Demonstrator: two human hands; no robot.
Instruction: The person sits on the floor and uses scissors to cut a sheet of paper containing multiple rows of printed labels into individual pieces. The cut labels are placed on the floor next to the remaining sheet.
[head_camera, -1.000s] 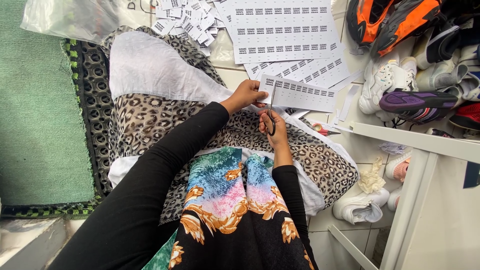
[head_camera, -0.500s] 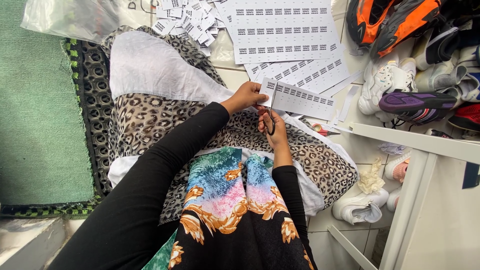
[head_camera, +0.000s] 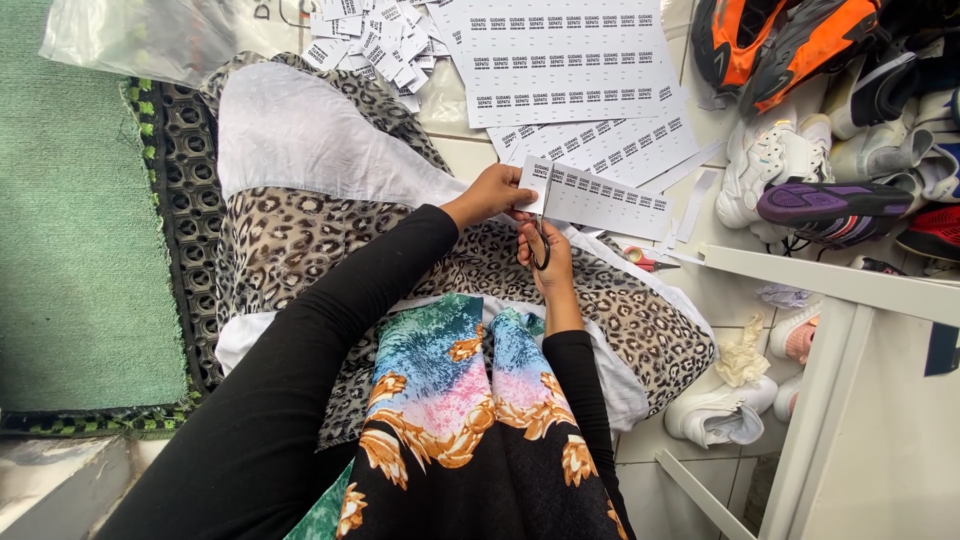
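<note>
Head view shows a white paper label strip (head_camera: 600, 200), long and rectangular with rows of small dark print, held above a leopard-print cushion (head_camera: 300, 230). At the strip's near end the left hand (head_camera: 490, 195) pinches it between closed fingers; just below that end the right hand (head_camera: 548, 262) grips dark-handled scissors (head_camera: 541, 240), fingers curled through the loops, blades at the paper's edge. Beyond the strip, larger white printed sheets (head_camera: 565, 60) and a heap of small cut labels (head_camera: 375, 45) lie on pale floor tiles. Right of the strip sit piled sneakers (head_camera: 800, 190) and a white frame (head_camera: 840, 330); far left of it, green carpet (head_camera: 60, 230) edged by black rubber matting (head_camera: 175, 200)
</note>
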